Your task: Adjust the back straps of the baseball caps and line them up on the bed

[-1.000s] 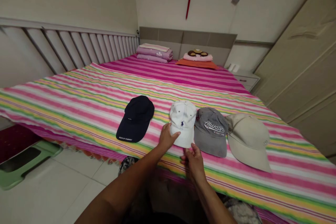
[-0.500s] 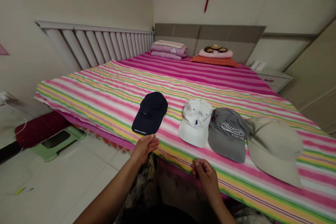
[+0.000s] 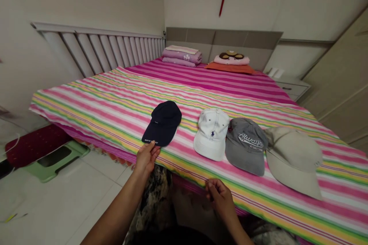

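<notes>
A navy baseball cap [image 3: 166, 118] lies on the striped bedspread with its brim toward me. My left hand [image 3: 147, 157] is closed on the front edge of that brim, thumb on top and fingers at the underside. Further right, a white cap [image 3: 211, 132] with a small dark logo, a grey cap [image 3: 246, 143] with white lettering and a beige cap [image 3: 296, 155] rest side by side, the last two touching. Over the bed's near edge, below the white cap, hovers my right hand [image 3: 221, 197], its fingers curled with nothing visible in them.
Folded purple bedding [image 3: 182, 57] and a pink folded item [image 3: 232, 59] on an orange cloth sit by the headboard [image 3: 241, 42]. A slatted rail [image 3: 100, 48] runs along the left. A green stool [image 3: 56, 160] stands on the floor at left, and a nightstand [image 3: 293, 86] at far right.
My left hand has left the white cap, moved left and taken the navy cap's brim. My right hand has drawn back from the white cap, its fingers curling. The view has turned left.
</notes>
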Action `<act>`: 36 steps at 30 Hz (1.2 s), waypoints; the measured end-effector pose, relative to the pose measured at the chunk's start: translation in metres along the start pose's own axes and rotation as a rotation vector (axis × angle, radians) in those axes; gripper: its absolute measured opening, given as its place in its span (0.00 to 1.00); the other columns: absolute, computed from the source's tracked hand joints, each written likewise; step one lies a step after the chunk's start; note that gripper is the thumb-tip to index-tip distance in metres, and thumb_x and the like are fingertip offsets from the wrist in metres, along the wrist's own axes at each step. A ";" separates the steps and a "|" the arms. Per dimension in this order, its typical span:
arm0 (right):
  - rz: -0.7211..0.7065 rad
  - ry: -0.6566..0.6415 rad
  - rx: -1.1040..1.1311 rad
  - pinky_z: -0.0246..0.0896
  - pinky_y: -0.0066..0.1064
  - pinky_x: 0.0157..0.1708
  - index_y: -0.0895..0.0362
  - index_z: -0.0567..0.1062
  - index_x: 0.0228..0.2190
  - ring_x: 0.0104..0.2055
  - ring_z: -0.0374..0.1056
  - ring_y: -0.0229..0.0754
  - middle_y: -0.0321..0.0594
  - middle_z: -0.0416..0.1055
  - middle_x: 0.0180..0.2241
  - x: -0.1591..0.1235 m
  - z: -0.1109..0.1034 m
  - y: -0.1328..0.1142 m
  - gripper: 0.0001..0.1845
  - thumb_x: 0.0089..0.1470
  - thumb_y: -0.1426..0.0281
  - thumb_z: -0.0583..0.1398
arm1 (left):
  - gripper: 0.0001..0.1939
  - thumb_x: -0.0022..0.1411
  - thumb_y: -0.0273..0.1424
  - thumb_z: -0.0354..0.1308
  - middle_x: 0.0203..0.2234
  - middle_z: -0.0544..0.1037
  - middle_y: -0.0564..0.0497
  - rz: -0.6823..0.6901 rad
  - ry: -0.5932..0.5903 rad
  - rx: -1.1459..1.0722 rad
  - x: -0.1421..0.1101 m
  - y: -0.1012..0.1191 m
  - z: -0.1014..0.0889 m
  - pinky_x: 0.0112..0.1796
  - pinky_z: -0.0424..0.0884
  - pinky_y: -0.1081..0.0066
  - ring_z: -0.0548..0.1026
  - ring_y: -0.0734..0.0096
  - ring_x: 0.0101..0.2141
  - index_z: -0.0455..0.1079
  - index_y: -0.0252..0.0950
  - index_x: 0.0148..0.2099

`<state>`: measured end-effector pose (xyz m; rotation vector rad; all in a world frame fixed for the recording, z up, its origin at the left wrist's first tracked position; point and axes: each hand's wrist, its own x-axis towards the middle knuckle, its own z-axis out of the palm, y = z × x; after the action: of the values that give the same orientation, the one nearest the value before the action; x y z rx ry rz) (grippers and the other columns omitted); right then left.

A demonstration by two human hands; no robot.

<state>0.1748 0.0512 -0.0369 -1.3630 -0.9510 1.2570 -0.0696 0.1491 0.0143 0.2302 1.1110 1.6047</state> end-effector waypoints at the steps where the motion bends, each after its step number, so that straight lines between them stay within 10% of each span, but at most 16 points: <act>1: 0.003 -0.005 0.000 0.44 0.24 0.14 0.57 0.68 0.21 0.15 0.54 0.32 0.31 0.62 0.16 0.000 0.001 0.000 0.14 0.41 0.58 0.61 | 0.10 0.48 0.22 0.59 0.15 0.71 0.58 0.017 -0.025 -0.023 0.000 0.004 0.003 0.24 0.69 0.79 0.72 0.79 0.19 0.60 0.34 0.23; 11: -0.010 -0.100 0.000 0.51 0.25 0.17 0.58 0.70 0.19 0.16 0.56 0.32 0.32 0.64 0.16 0.000 0.010 -0.016 0.17 0.40 0.56 0.62 | 0.11 0.39 0.23 0.65 0.25 0.77 0.53 0.168 -0.441 -0.148 -0.017 0.018 0.031 0.28 0.70 0.77 0.73 0.75 0.26 0.69 0.33 0.29; 19: -0.254 -0.313 0.459 0.58 0.40 0.46 0.53 0.72 0.42 0.48 0.64 0.50 0.45 0.70 0.46 0.007 0.004 -0.103 0.33 0.36 0.47 0.61 | 0.16 0.38 0.27 0.67 0.23 0.76 0.53 -0.293 -0.865 -0.075 -0.068 -0.063 0.001 0.24 0.67 0.77 0.73 0.75 0.23 0.71 0.34 0.34; 28: -0.096 0.010 0.597 0.52 0.48 0.53 0.47 0.73 0.42 0.51 0.63 0.53 0.39 0.73 0.44 -0.015 -0.009 -0.111 0.32 0.29 0.59 0.69 | 0.16 0.41 0.24 0.64 0.28 0.78 0.49 -0.636 -1.008 -0.018 -0.091 -0.094 -0.016 0.33 0.68 0.71 0.75 0.69 0.30 0.72 0.32 0.37; 36: -0.070 -0.005 0.541 0.54 0.51 0.52 0.53 0.74 0.41 0.49 0.64 0.56 0.46 0.72 0.44 -0.023 -0.026 -0.106 0.32 0.32 0.55 0.67 | 0.22 0.50 0.43 0.58 0.36 0.77 0.45 -0.647 -1.064 -0.224 -0.057 -0.069 0.015 0.45 0.63 0.65 0.73 0.61 0.41 0.71 0.32 0.43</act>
<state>0.2054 0.0437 0.0701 -0.8940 -0.5927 1.3396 0.0073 0.1051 -0.0071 0.4477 0.1279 0.7889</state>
